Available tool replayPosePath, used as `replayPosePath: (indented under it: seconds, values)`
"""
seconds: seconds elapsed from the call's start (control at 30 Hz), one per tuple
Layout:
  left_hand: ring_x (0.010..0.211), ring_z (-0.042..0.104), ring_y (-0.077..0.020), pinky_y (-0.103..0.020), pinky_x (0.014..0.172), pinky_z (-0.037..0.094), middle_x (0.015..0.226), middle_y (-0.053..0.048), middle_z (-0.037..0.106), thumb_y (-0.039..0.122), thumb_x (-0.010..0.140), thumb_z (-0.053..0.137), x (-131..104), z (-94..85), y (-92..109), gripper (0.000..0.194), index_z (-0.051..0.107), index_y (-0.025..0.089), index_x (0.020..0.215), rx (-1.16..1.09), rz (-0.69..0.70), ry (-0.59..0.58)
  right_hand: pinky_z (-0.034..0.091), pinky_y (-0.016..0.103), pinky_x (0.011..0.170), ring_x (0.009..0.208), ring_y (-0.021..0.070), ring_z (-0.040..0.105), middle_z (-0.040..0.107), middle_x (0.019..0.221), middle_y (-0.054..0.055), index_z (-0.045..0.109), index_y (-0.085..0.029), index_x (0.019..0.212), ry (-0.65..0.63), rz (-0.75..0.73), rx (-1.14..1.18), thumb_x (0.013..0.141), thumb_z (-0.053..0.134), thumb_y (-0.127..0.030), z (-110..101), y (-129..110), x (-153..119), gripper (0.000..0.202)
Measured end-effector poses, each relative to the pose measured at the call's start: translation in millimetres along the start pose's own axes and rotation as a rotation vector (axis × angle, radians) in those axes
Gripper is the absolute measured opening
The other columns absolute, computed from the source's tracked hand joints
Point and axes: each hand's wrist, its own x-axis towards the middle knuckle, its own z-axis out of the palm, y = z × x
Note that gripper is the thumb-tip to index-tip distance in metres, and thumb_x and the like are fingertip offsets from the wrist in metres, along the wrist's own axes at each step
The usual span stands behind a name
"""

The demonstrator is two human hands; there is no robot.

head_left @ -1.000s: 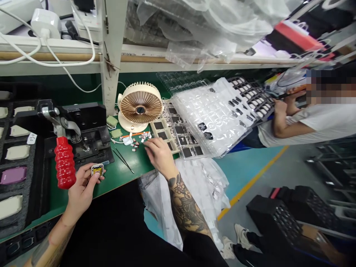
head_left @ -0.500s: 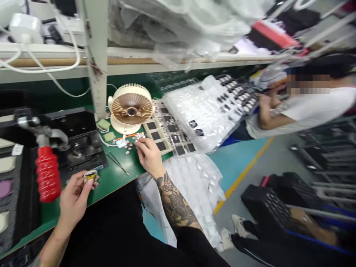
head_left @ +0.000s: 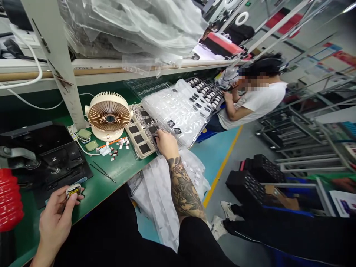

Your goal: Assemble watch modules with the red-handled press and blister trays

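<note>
My left hand (head_left: 57,211) is closed on a small watch case (head_left: 72,190) with a yellow part showing inside, held between thumb and fingers above the front edge of the green bench. My right hand (head_left: 167,145) reaches over a clear plastic tray (head_left: 151,129) with dark square parts, right of the cream tray (head_left: 138,138). Its fingers are bent together at the tray, and what they grip, if anything, is hidden. Tweezers (head_left: 102,172) lie on the bench between my hands. Several small parts (head_left: 122,143) are scattered in front of the cream fan (head_left: 109,116).
A black fixture (head_left: 44,148) and a toggle clamp with a red handle (head_left: 10,200) stand at the left. Bubble-wrap-like sheets (head_left: 164,104) with dark parts cover the bench's far right. A seated co-worker (head_left: 250,96) is beyond. A white post (head_left: 55,55) rises behind the fan.
My right hand has moved from the small scattered parts rightward to the clear tray. My left hand still holds the watch case. The view has swung to the right.
</note>
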Motion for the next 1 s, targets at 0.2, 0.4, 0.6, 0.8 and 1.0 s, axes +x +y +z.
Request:
replayPosePath:
  seconds: [0.2, 0.4, 0.6, 0.8, 1.0]
  values:
    - [0.09, 0.084, -0.0249, -0.034, 0.079, 0.071, 0.115, -0.01, 0.085, 0.049, 0.099, 0.08, -3.3, -0.9, -0.6, 0.042, 0.068, 0.023, 0.129, 0.014, -0.01, 0.014, 0.053, 0.035, 0.084, 0.1, 0.0259, 0.072, 0.078, 0.12, 0.011, 0.075, -0.024, 0.128, 0.129, -0.021, 0.078, 0.109, 0.05, -0.026, -12.2, 7.9, -4.4, 0.031]
    - [0.089, 0.084, -0.0271, -0.037, 0.076, 0.071, 0.11, -0.011, 0.086, 0.05, 0.098, 0.081, -1.0, 1.4, 1.3, 0.043, 0.069, 0.022, 0.128, 0.037, 0.011, 0.007, 0.053, 0.043, 0.102, 0.115, 0.0317, 0.067, 0.077, 0.121, 0.016, 0.076, -0.018, 0.127, 0.306, 0.02, 0.161, 0.106, 0.057, -0.028, -42.4, 54.1, 19.0, 0.031]
    - [0.087, 0.083, -0.0249, -0.035, 0.075, 0.069, 0.11, -0.011, 0.086, 0.046, 0.098, 0.083, 0.5, 4.9, 8.9, 0.038, 0.067, 0.021, 0.123, 0.013, 0.033, 0.03, 0.054, 0.039, 0.098, 0.102, 0.0261, 0.073, 0.083, 0.118, 0.012, 0.074, -0.019, 0.136, 0.079, 0.058, 0.217, 0.099, 0.068, -0.03, -41.0, 79.9, 51.6, 0.039]
    - [0.089, 0.084, -0.0259, -0.035, 0.074, 0.066, 0.11, -0.012, 0.087, 0.043, 0.098, 0.084, 2.0, 4.4, 16.4, 0.04, 0.065, 0.02, 0.124, -0.112, -0.022, 0.042, 0.055, 0.044, 0.097, 0.102, 0.0296, 0.071, 0.079, 0.105, 0.014, 0.08, -0.018, 0.125, 0.342, 0.073, 0.209, 0.103, 0.055, -0.027, -56.5, 59.4, 39.9, 0.034]
    - [0.085, 0.084, -0.0258, -0.035, 0.071, 0.065, 0.113, -0.018, 0.086, 0.045, 0.103, 0.077, 7.6, 12.3, 33.8, 0.049, 0.066, 0.015, 0.14, -0.261, -0.111, -0.008, 0.063, 0.043, 0.085, 0.1, 0.0254, 0.072, 0.069, 0.116, 0.012, 0.067, -0.028, 0.143, 0.51, -0.28, 0.749, 0.112, 0.053, -0.037, -35.7, -53.8, -41.9, 0.036]
